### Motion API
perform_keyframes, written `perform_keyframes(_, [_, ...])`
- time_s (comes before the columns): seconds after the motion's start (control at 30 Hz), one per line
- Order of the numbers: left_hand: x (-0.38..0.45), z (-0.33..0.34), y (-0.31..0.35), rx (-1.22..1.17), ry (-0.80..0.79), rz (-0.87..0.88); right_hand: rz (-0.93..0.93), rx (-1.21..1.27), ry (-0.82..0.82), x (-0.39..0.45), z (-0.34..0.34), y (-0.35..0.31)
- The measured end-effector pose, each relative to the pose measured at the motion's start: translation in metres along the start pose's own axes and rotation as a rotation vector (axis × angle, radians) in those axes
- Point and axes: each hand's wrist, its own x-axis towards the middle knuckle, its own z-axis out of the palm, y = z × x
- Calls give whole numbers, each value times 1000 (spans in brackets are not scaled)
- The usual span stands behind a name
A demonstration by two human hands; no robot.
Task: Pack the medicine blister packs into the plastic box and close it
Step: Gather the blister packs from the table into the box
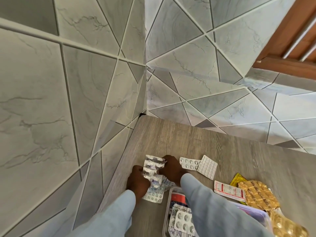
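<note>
Head view: gathering step judged in hand. A silver blister strip is pinched at its two sides, left hand closed on the near-left edge, right hand closed on the far-right edge. More packs lie under and just beside the left hand, partly covered. The plastic box sits open near the bottom edge, partly hidden by the right sleeve; some packs already lie inside. No lid can be told apart.

Still out on the surface: two white blister packs touching each other to the right of the hands, a red-and-white strip, gold foil packs at the lower right, overlapping the box edge. Task judged early to midway.

Next move calls for the held strip to be carried back and right over the box opening and laid flat, so the lid can be shut later.

Surface: grey wood grain, set into a corner. Walls are covered in grey marbled geometric tiling; a brown wooden frame is seen upper right.
</note>
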Motion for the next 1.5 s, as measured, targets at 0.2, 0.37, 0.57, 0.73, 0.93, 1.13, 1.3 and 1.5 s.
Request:
perform_keyframes(0.2, [3,-29,23,-334,3,58,-102,209,70,-13,-14,-22])
perform_keyframes(0.37, [-5,-49,56,-483,-122,207,-177,412,140,-40,-48,-40])
perform_keyframes(0.57, [-46,-12,92,-459,-375,285,-156,568,346,-117,-89,-4])
perform_keyframes(0.73, [-94,59,97,-350,-611,306,-31,700,571,-200,-96,75])
perform_keyframes(0.93, [-136,129,92,-42,-677,520,119,790,703,-260,-87,144])
perform_keyframes(1.13, [-138,162,93,156,-548,594,206,589,683,-257,-98,175])
perform_keyframes(1.3, [-141,171,86,365,-389,619,164,-32,512,-256,-110,192])
perform_keyframes(1.5, [-167,179,74,702,-170,780,-146,-594,622,-265,-136,196])
